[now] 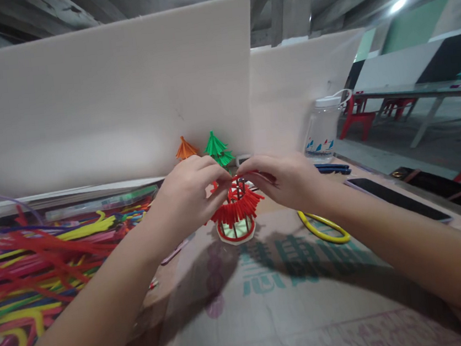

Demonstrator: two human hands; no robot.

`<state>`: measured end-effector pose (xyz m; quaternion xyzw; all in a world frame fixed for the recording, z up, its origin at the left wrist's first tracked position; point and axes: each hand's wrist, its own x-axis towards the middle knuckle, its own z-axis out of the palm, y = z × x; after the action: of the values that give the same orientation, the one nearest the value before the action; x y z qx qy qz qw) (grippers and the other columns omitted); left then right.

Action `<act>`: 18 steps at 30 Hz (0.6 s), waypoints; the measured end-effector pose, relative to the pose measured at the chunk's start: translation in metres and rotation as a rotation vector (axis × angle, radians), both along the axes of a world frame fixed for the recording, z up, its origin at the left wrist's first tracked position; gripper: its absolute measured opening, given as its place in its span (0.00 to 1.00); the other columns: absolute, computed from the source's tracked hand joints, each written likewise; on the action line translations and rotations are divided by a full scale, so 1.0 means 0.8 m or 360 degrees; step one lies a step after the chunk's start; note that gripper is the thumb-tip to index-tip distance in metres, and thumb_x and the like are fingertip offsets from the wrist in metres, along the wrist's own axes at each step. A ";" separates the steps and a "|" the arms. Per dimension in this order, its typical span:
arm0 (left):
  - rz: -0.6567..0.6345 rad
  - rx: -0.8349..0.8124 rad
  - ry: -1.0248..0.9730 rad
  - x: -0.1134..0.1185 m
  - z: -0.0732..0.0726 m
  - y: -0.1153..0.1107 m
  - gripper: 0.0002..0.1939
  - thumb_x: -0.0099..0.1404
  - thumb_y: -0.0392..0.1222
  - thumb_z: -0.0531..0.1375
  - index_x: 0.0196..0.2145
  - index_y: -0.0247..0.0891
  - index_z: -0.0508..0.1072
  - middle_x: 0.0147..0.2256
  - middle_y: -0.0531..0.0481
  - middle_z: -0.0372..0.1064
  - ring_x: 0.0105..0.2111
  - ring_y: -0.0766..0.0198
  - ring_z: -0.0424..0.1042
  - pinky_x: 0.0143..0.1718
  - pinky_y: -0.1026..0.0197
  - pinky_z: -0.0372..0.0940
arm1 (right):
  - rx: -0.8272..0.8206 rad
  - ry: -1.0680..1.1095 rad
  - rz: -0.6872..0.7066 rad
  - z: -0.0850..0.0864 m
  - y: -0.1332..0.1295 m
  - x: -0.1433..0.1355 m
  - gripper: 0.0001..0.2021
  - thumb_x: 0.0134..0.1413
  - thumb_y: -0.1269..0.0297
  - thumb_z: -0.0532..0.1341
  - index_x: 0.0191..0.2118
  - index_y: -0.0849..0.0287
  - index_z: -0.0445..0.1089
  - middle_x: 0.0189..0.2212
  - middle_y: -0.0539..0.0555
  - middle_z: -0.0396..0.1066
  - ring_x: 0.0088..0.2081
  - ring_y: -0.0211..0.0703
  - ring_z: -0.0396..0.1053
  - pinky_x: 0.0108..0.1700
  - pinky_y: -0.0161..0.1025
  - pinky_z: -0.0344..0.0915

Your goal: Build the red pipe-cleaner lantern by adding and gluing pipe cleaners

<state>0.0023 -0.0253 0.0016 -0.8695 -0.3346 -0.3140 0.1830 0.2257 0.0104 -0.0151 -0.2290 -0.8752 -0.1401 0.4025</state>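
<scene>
Far left: heap of fuzzy pipe cleaners (52, 254), red, yellow, green and pink, on the counter (146, 310); blurred. Long clear packet (101, 203), green at one end, lying along the heap's back edge. Pale upright board (114, 103) behind.

Left of centre: orange pointed piece (185, 146), lower part hidden by the left hand (193, 191). Left hand: thumb and forefinger nearly meeting, pinching a thin red strand (237, 177) at the top of the model.

Centre: red-fringed model (235, 210) upright on a pale, many-sided base, thin dark posts rising above a red ring, both hands over its top. Base rests on a clear printed sheet (272, 323) with teal characters. Green tiered piece (217, 151) stands just behind, against the board.

Right of centre: right hand (285, 180), thumb and forefinger pressed close on the same red strand; exact grip partly hidden. Yellow loop (324, 229) lies flat beneath the right forearm.

Farther right: clear bottle (319, 129), white lid, sailboat print, standing near dark blue objects (333, 168), kind uncertain. Black flat slab (398, 201), phone-like, near the counter's edge. Beyond: red chair (356, 119) by another table (425, 93).
</scene>
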 end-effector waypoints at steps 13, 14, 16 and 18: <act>-0.0053 -0.0479 0.0049 -0.020 0.000 0.021 0.11 0.70 0.48 0.60 0.44 0.41 0.79 0.48 0.43 0.73 0.51 0.52 0.69 0.53 0.48 0.65 | -0.0336 0.0150 0.0201 -0.008 0.018 -0.001 0.09 0.62 0.74 0.58 0.42 0.59 0.76 0.37 0.53 0.76 0.33 0.37 0.69 0.36 0.34 0.61; -0.0050 -0.0526 0.0028 -0.020 -0.002 0.024 0.11 0.69 0.48 0.61 0.42 0.41 0.79 0.48 0.43 0.72 0.52 0.52 0.69 0.54 0.48 0.65 | -0.0338 0.0154 0.0214 -0.009 0.021 -0.001 0.09 0.62 0.74 0.58 0.42 0.59 0.76 0.37 0.53 0.75 0.34 0.37 0.69 0.36 0.34 0.62; -0.0049 -0.0613 0.0004 -0.019 -0.007 0.028 0.10 0.69 0.48 0.61 0.40 0.41 0.79 0.49 0.43 0.72 0.53 0.52 0.69 0.55 0.48 0.65 | -0.0345 0.0153 0.0234 -0.012 0.025 -0.003 0.09 0.62 0.74 0.58 0.41 0.59 0.76 0.37 0.55 0.74 0.35 0.38 0.70 0.35 0.35 0.62; -0.0059 -0.0673 -0.0008 -0.018 -0.010 0.030 0.11 0.69 0.48 0.61 0.39 0.41 0.79 0.49 0.44 0.71 0.53 0.53 0.69 0.56 0.47 0.64 | -0.0363 0.0133 0.0250 -0.015 0.026 -0.005 0.10 0.62 0.73 0.57 0.41 0.59 0.76 0.38 0.56 0.72 0.37 0.40 0.70 0.36 0.36 0.63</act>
<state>-0.0117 -0.0012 -0.0066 -0.8937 -0.3774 -0.2424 -0.0101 0.2217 0.0310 -0.0271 -0.2098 -0.8831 0.0017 0.4196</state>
